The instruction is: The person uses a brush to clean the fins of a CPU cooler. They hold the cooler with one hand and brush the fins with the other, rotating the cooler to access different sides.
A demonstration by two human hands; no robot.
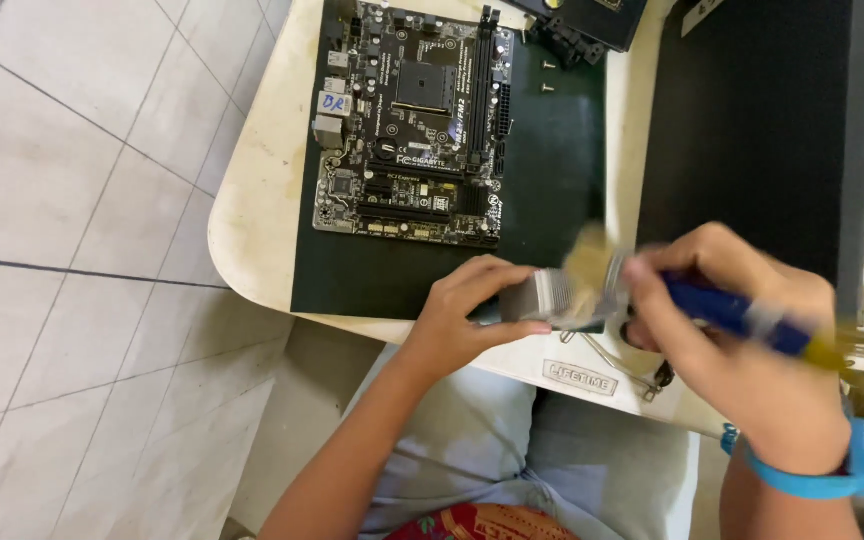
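Right grip [742, 350] blurs brush [652, 285]; heatsink [537, 297] half-hidden.

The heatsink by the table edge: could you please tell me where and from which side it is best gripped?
Grip the heatsink by its flat outer side walls, probably coming from its left end, as the left hand does now. The fins run in thin parallel plates, so fingers pinch best across solid sides, not into the gaps. That leaves the right end open, where the right hand works a brush.

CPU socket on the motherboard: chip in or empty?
Cannot tell. The motherboard lies flat on the black mat, nothing mounted over its square socket, but the view is too small to show a chip.
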